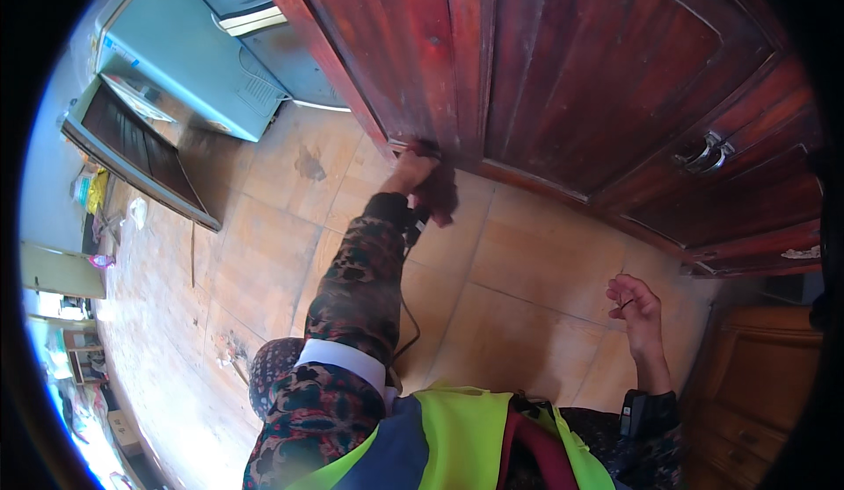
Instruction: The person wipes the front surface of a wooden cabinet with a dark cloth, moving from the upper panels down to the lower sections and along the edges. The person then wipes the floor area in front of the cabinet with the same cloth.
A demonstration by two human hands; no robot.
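Note:
My left hand (411,172) reaches down to the lower corner of a dark red wooden cabinet (563,68). Its fingers are closed on a dark red cloth (440,196), which bunches beside the cabinet's base; the fingertips are partly hidden. Off to the right, my right hand (640,310) hovers above the floor, its fingers curled. A thin dark thing shows between them, too small to name.
Metal handles (706,152) stick out from the cabinet front. A light blue appliance (189,72) and a dark leaning panel (145,152) stand at the left on the tiled floor (519,253). A brown wooden cabinet (760,367) is at the lower right.

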